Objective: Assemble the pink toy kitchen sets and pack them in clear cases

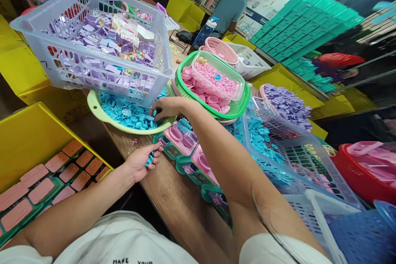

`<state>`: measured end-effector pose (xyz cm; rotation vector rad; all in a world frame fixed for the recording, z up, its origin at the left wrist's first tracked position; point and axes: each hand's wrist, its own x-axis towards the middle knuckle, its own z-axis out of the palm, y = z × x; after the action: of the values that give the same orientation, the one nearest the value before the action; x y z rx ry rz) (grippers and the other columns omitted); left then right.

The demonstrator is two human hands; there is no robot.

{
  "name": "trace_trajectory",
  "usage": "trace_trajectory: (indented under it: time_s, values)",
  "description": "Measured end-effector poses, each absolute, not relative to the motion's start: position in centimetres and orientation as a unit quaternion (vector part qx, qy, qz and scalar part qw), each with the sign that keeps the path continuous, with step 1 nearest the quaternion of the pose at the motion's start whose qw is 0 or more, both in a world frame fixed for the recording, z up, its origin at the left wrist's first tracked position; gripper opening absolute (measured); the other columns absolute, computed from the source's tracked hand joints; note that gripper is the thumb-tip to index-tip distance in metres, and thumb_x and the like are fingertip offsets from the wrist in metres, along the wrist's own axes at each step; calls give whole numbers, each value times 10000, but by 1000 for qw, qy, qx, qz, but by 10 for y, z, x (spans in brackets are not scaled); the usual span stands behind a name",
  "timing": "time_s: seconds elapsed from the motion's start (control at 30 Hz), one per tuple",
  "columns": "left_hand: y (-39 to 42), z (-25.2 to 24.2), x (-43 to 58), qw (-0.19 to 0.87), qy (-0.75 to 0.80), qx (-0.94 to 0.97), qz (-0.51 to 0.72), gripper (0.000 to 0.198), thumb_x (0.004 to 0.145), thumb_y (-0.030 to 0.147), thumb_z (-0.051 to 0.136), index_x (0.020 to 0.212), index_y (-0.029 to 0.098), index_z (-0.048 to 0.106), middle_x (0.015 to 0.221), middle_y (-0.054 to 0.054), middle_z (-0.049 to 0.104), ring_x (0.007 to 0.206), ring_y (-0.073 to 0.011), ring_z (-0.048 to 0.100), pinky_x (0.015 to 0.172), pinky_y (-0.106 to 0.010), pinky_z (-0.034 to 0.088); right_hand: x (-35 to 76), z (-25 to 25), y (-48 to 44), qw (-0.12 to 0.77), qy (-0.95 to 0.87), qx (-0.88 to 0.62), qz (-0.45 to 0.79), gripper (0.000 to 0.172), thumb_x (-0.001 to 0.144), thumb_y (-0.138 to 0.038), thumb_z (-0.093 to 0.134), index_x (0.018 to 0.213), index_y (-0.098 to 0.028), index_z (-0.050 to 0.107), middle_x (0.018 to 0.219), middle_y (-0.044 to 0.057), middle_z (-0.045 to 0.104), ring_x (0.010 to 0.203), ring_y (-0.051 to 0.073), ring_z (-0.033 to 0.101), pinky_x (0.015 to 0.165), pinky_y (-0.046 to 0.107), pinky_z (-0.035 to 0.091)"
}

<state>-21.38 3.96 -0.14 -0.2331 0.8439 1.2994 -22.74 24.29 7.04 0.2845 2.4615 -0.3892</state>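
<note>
My left hand (142, 161) is closed over the wooden table's edge, its fingers curled round a small blue round plastic piece (149, 159). Whether more pieces lie inside that palm is hidden. Farther up, my right hand (165, 107) reaches into a pale green basin (93, 105) filled with blue round plastic pieces (125, 111). Its fingers are bent and pressed together on one of the blue pieces at the basin's right side. Close to both hands, toy sets in green trays with pink and purple parts (177, 136) stand in a row on the table.
A clear crate (102, 78) of purple parts overhangs the basin. Right of it are a green basket (177, 78) of pink pieces, crates of blue parts (262, 148) and a red tub (355, 173). A yellow box (40, 132) holds packed sets at left. A person (224, 10) sits beyond.
</note>
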Motion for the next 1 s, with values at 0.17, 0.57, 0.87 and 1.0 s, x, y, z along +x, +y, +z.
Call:
trace_trajectory:
  time_s: [0.17, 0.57, 0.87, 1.0]
  values:
    - [41, -6, -213, 710, 380, -107, 583, 287, 1007, 187, 497, 747, 102, 583, 589, 56, 412, 386, -7, 379, 292, -83, 217, -227, 74, 249, 335, 908, 126, -217, 414, 884, -217, 650, 1298, -218, 668, 972, 19, 779, 825, 148, 698, 717, 192, 524]
    - [43, -21, -214, 729, 372, -76, 569, 239, 984, 166, 528, 777, 90, 620, 611, 42, 448, 418, -25, 456, 300, -84, 262, -223, 67, 230, 274, 945, 127, -124, 555, 859, -384, 713, 1383, -223, 623, 1403, 69, 638, 1284, 267, 594, 1084, 308, 452]
    - [41, -26, -214, 730, 370, -54, 572, 206, 960, 172, 575, 786, 84, 643, 621, 34, 467, 435, -25, 462, 308, -81, 274, -222, 75, 232, 293, 942, 95, -134, 517, 820, -161, 665, 1331, -237, 658, 1378, 44, 653, 1248, 246, 609, 1043, 283, 467]
    - [41, -25, -214, 729, 373, -46, 571, 209, 958, 156, 561, 782, 83, 646, 622, 30, 470, 439, -30, 465, 312, -86, 279, -222, 71, 226, 287, 943, 114, -126, 490, 832, -380, 747, 1291, -221, 678, 1313, 77, 685, 1179, 263, 638, 963, 285, 484]
